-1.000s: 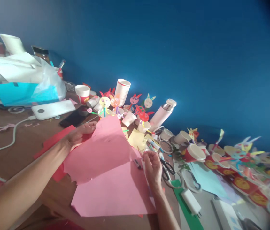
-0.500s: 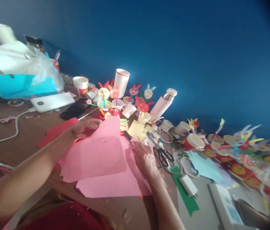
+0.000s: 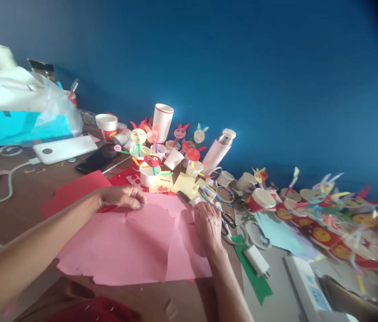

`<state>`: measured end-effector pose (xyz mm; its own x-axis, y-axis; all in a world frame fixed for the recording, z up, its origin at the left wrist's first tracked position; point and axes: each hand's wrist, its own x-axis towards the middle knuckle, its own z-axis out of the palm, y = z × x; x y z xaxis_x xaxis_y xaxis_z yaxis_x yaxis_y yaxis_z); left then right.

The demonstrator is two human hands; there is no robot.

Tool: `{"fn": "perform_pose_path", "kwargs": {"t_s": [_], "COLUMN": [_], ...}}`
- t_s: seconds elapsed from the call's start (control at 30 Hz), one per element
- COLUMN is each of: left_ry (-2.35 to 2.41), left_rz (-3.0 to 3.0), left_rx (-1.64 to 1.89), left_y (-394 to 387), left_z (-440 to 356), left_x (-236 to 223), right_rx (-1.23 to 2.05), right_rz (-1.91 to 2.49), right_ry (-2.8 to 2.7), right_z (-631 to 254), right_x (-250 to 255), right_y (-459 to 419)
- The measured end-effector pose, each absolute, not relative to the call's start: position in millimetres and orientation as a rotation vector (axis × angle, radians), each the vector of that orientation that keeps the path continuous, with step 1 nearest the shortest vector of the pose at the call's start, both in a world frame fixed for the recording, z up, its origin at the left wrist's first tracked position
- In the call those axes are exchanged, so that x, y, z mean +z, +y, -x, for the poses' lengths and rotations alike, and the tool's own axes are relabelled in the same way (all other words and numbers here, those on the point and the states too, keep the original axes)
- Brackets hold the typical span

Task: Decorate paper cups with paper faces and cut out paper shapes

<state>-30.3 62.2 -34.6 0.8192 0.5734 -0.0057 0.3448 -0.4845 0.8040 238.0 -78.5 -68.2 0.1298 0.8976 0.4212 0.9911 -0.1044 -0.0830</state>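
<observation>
Two surfaces fill the view: a deep blue wall (image 3: 242, 76) and a brown wooden tabletop (image 3: 17, 214) running along it. Across the table near the person lie loose sheets of pink paper (image 3: 121, 246) with ragged edges, overlapping one another, with red paper (image 3: 74, 192) sticking out from under their far left side. The left hand (image 3: 120, 197) lies open and nearly flat, fingers extended, on the far edge of the pink paper. The right hand (image 3: 208, 226) rests on the paper's right side with its fingers bent; whether it grips anything cannot be told.

Beyond the hands, a white plastic bag (image 3: 53, 114) holds cyan paper (image 3: 17, 127). A row of paper-cup crafts with cut-out faces (image 3: 323, 219) stretches along the wall at the right, and a pale pink thermos (image 3: 215, 150) stands among more cups. Light blue paper (image 3: 278, 232) and a green paper strip (image 3: 251, 273) lie right of the right hand. Nearer the left are a white power bank (image 3: 64, 149) with its cable (image 3: 9, 188), and a black smartphone (image 3: 97, 158). Yellow paper (image 3: 184, 185) lies just past the pink sheets, and black-handled scissors (image 3: 228, 222) sit just beside the right hand.
</observation>
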Motion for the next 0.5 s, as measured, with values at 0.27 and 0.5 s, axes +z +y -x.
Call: {"fn": "perform_pose_path", "kwargs": {"t_s": [0.27, 0.5], "left_ry": [0.517, 0.511], "left_rz": [-2.511, -2.886], "left_rx": [-0.189, 0.096], "left_y": [27, 12], "left_z": [-14, -38], "left_x": [-25, -39], "right_rx": [-0.409, -0.406], "right_rz": [2.113, 2.116], "right_ry": [-1.830, -1.834], "right_z": [-235, -235], "right_x": [-71, -69], "right_y": [-79, -78]}}
